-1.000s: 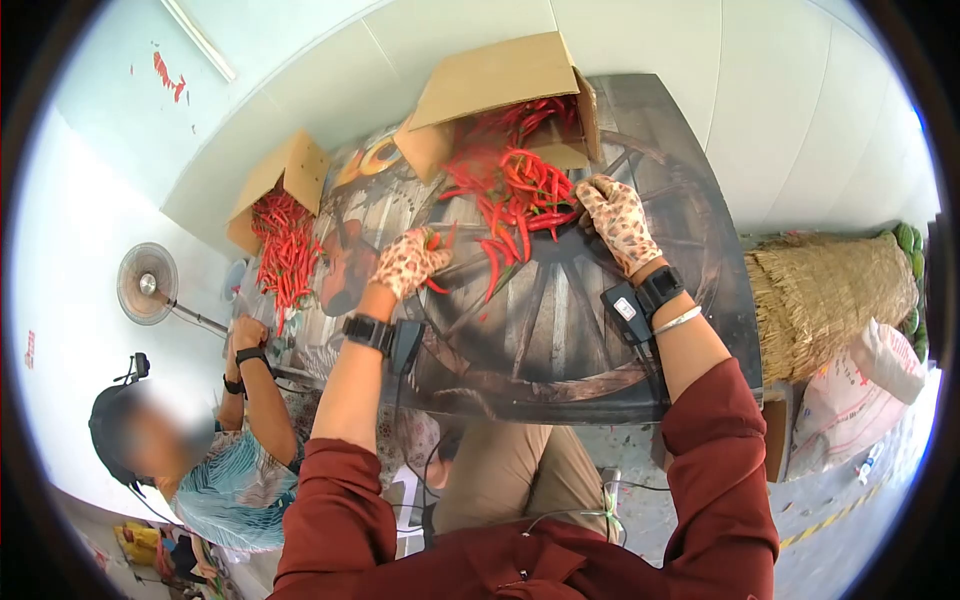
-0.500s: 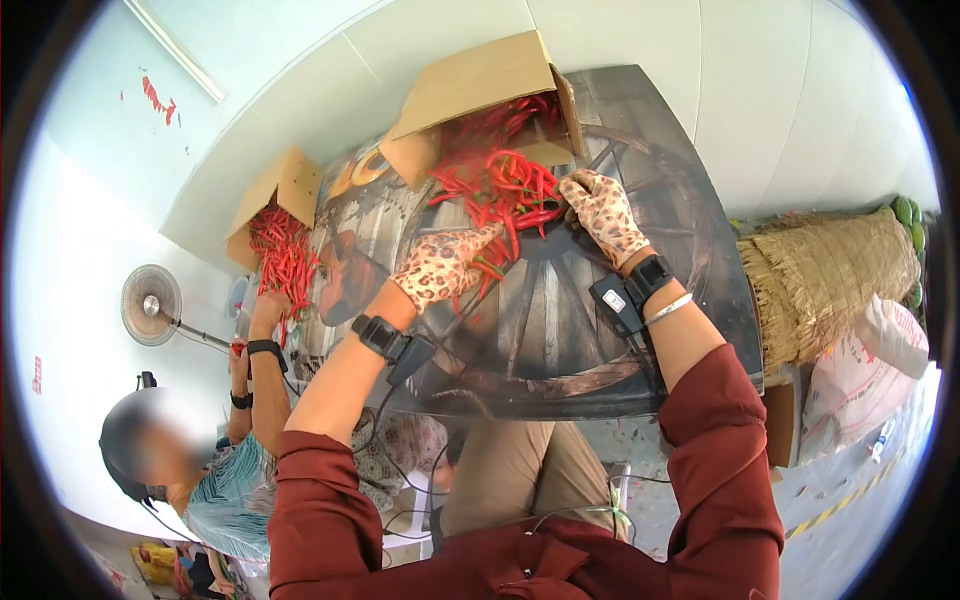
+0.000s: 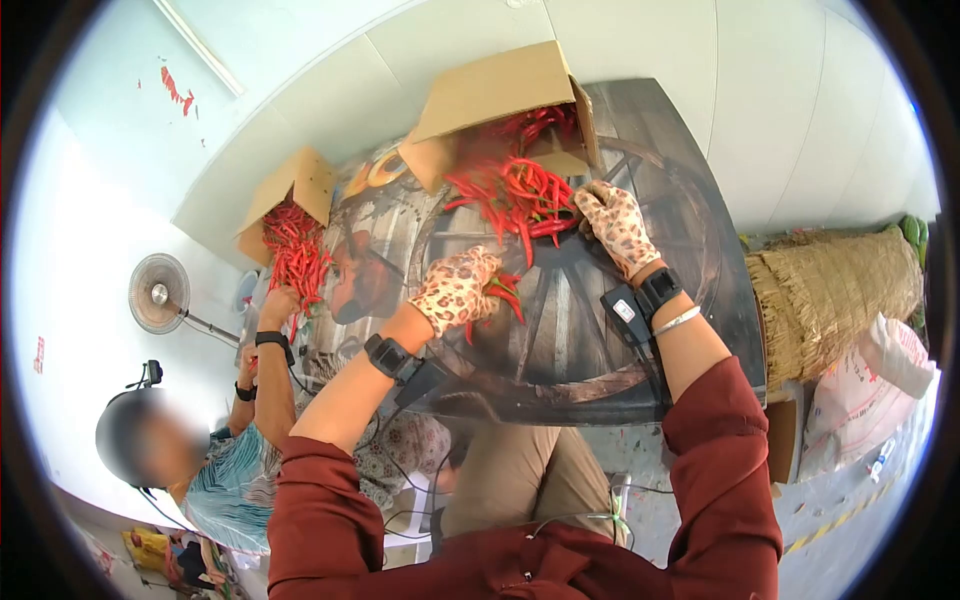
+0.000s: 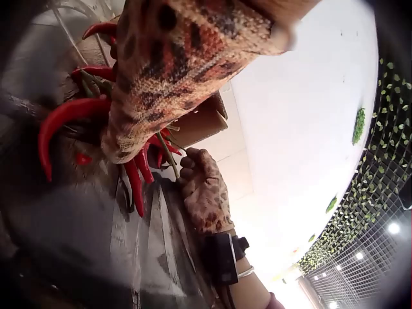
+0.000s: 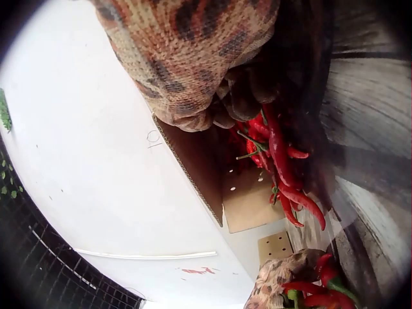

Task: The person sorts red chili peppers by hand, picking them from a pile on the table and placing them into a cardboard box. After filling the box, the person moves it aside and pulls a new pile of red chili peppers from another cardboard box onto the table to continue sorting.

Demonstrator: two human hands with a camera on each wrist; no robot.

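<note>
My left hand point(image 3: 456, 287), in a leopard-print glove, holds a few red chili peppers point(image 3: 507, 292) below the pile on the table. Their red bodies and green stems jut out past the glove in the left wrist view. A larger pile of red chili peppers point(image 3: 535, 195) spills from a cardboard box point(image 3: 500, 88) lying on its side. My right hand point(image 3: 617, 226), gloved alike, has its fingers curled at the pile's right edge. In the right wrist view, a long chili point(image 5: 278, 145) lies right at those dark fingertips; whether they pinch it I cannot tell.
The table point(image 3: 690, 260) has a printed wheel pattern. At left, another person point(image 3: 235, 470) reaches to chilies point(image 3: 295, 255) spilling from a second cardboard box point(image 3: 305, 180). A fan point(image 3: 159, 293) stands beyond. To the right are a straw-coloured bundle point(image 3: 835, 300) and a white sack point(image 3: 865, 395).
My left hand moved right to the pile's lower edge, then drew slightly back, carrying chilies. Chilies at that edge are gone. My right hand stays by the pile. The other person's hand reached to their chilies.
</note>
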